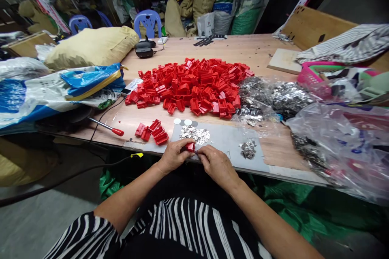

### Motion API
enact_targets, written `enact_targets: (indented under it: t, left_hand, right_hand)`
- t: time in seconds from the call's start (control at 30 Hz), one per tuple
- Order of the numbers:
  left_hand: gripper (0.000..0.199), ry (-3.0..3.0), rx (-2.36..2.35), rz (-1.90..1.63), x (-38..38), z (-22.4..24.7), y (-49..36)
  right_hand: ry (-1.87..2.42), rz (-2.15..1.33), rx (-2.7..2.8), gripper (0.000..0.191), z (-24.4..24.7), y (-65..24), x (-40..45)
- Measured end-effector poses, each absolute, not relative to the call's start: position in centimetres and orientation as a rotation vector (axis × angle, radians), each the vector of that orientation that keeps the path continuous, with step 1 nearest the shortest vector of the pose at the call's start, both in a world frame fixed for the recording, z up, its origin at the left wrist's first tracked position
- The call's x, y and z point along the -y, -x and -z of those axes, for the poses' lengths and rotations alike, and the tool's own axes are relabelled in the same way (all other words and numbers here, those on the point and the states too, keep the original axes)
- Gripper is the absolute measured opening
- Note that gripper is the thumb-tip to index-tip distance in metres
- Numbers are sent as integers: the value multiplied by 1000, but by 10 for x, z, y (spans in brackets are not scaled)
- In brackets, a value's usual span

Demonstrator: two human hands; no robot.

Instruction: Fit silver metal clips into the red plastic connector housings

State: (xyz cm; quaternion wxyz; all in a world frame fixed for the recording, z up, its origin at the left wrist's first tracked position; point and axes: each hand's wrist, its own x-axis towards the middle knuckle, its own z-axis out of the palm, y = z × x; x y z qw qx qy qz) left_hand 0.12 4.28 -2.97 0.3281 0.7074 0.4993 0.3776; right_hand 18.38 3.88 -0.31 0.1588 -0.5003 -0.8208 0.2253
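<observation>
My left hand [174,156] is closed around a small red plastic box-shaped part [190,147] at the table's front edge. Right beside it, my right hand [217,164] pinches a small dark piece [196,153] against that part; its exact kind is hidden by the fingers. Just beyond the hands, a pile of small shiny metal pieces [196,134] lies on a grey mat [225,135]. A smaller heap of metal bits [248,149] sits on the mat to the right. Several red parts [153,131] are grouped left of my left hand.
A large heap of red parts [197,85] covers the table's middle. Plastic bags of metal pieces [288,95] lie to its right, near a pink basket [313,75]. On the left are a red-handled lever [117,131], a blue-white sack [45,93] and a black cable [69,177].
</observation>
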Motion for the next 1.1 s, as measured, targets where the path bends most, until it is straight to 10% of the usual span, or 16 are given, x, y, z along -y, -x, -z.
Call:
enact_targets:
  t: [1.1]
  left_hand:
    - [12, -126, -568, -1122, 0, 8, -29]
  right_hand:
    - [1089, -1021, 2101, 34, -14, -198, -29]
